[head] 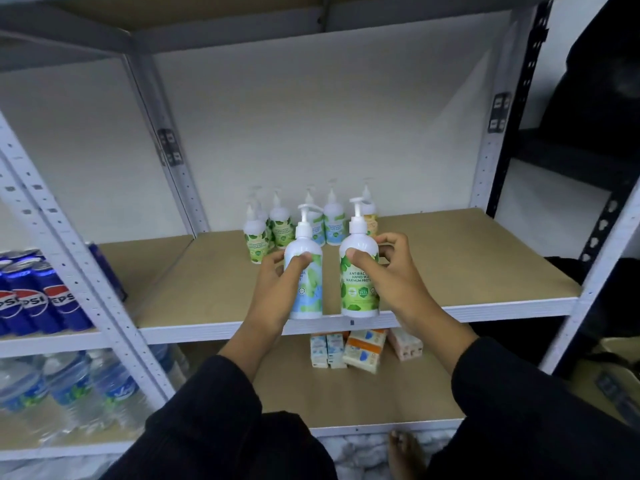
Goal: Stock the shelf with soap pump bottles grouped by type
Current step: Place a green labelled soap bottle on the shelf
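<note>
My left hand (277, 289) grips a white pump bottle with a blue label (306, 271), held upright over the front edge of the middle shelf (467, 271). My right hand (394, 271) grips a second pump bottle with a green leaf label (358, 289), upright beside the first. Behind them, at the back of the shelf, stands a cluster of several pump bottles: green-label ones (258, 237) on the left, blue-label ones (334, 223) in the middle, a yellow-label one (370, 216) on the right.
Small tissue packs (363, 348) lie on the lower shelf. Pepsi cans (38, 299) and water bottles (69, 389) fill the left bay. White uprights (79, 258) frame the shelf. A black rack (554, 150) stands to the right. A bare foot (405, 455) shows below.
</note>
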Demonstrator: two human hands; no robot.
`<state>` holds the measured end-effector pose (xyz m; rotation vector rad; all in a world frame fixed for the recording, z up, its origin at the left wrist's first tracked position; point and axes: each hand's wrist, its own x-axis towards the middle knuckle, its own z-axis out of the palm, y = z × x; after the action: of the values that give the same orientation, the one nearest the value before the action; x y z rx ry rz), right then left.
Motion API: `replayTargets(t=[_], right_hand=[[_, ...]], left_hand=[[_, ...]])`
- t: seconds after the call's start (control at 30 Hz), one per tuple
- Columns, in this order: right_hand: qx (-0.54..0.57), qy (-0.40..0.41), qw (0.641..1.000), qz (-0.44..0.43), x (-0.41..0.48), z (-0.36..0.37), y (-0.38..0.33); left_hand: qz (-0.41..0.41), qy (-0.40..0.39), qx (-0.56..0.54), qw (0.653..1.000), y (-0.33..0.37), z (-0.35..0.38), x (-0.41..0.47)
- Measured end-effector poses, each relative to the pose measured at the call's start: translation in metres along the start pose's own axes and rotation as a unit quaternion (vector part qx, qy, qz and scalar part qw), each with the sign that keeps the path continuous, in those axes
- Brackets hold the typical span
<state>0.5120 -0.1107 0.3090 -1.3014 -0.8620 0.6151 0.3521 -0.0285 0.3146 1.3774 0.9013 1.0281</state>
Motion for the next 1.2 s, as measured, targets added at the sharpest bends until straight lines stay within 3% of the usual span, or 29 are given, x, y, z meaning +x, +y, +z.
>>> replayTargets(t=[0.5, 0.83, 1.2], right_hand=[[0.034, -0.012, 0.994, 0.107, 0.049, 0.069, 0.039], [-0.089, -0.015, 0.996, 0.011, 0.086, 0.109, 0.072], [-0.113, -0.022, 0.991, -0.072, 0.12, 0.143, 0.1]], left_hand=[[-0.014, 0.027, 0.023, 0.999, -0.04, -0.039, 0.048], [-0.024, 0.055, -0.049, 0.997, -0.058, -0.063, 0.098], [-0.027, 0.083, -0.049, 0.995, -0.074, -0.082, 0.114]])
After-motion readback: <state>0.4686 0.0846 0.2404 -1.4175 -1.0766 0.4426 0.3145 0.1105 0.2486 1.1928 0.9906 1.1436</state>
